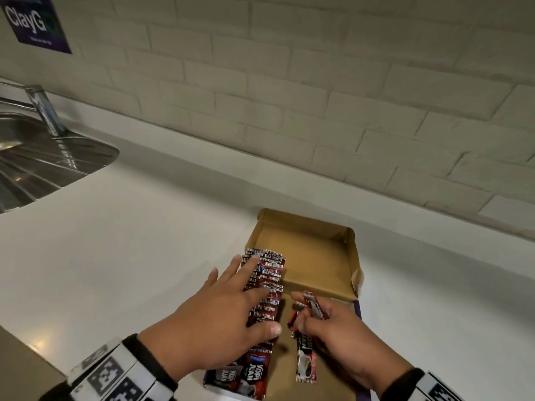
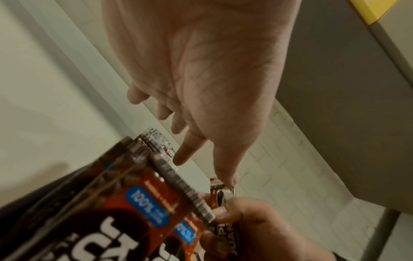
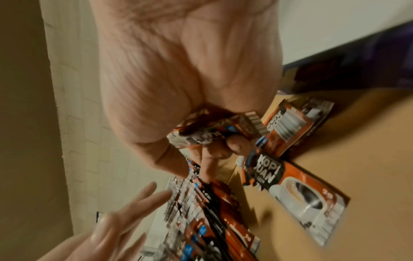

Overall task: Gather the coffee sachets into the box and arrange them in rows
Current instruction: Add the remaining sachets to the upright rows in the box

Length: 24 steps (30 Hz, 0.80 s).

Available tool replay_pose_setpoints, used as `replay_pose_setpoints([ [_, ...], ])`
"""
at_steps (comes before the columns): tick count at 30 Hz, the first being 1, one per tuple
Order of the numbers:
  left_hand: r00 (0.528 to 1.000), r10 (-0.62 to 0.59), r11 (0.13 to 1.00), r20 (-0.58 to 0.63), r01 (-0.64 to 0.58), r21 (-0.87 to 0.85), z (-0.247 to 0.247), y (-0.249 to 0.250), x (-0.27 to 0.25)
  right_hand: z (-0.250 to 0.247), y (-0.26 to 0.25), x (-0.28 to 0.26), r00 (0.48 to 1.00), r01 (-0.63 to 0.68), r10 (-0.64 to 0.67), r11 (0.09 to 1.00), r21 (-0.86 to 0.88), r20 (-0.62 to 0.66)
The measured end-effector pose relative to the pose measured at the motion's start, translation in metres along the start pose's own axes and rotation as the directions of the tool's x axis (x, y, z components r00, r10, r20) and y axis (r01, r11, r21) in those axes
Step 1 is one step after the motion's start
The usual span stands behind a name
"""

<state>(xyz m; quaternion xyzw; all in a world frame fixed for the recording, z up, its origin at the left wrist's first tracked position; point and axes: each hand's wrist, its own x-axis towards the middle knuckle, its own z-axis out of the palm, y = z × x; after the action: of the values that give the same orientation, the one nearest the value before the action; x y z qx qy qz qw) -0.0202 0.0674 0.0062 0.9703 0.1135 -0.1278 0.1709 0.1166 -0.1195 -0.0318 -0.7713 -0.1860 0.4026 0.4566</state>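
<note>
An open brown cardboard box (image 1: 318,256) lies on the white counter (image 1: 130,241). A row of red coffee sachets (image 1: 267,273) stands packed along its left wall. My left hand (image 1: 246,293) lies on that row with straight, spread fingers, the thumb at its near end. My right hand (image 1: 311,312) is inside the box just right of the row and pinches a few sachets (image 1: 314,303); they show bunched in the fingers in the right wrist view (image 3: 212,134). One loose sachet (image 1: 306,360) lies flat on the box floor, and another sachet (image 3: 290,127) lies beyond it.
A steel sink drainer (image 1: 43,157) and tap (image 1: 43,111) sit at the far left. The tiled wall (image 1: 318,82) runs close behind the box. A purple sign (image 1: 34,21) hangs top left. A cardboard corner (image 1: 23,363) shows at the lower left.
</note>
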Motion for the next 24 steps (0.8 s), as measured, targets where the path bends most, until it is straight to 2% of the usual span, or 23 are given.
replay_pose_setpoints([
  [5,1.000,-0.027,0.997,0.011,0.026,0.079,0.003,0.004,0.012,0.008,-0.002,0.004,1.000,0.002,-0.003,0.998,-0.063,-0.010],
  [9,0.999,-0.035,0.997,0.019,0.033,0.064,0.002,0.004,0.014,0.012,-0.009,0.002,0.997,0.061,-0.057,0.996,-0.061,0.061],
  [16,0.999,-0.035,0.999,0.025,0.035,0.034,0.001,0.006,0.014,0.016,-0.005,0.011,0.994,0.084,-0.076,0.991,-0.102,0.079],
  [24,0.999,-0.032,0.999,0.030,0.031,0.039,-0.002,0.009,0.012,0.016,-0.001,0.014,0.998,0.065,-0.064,0.995,-0.074,0.016],
])
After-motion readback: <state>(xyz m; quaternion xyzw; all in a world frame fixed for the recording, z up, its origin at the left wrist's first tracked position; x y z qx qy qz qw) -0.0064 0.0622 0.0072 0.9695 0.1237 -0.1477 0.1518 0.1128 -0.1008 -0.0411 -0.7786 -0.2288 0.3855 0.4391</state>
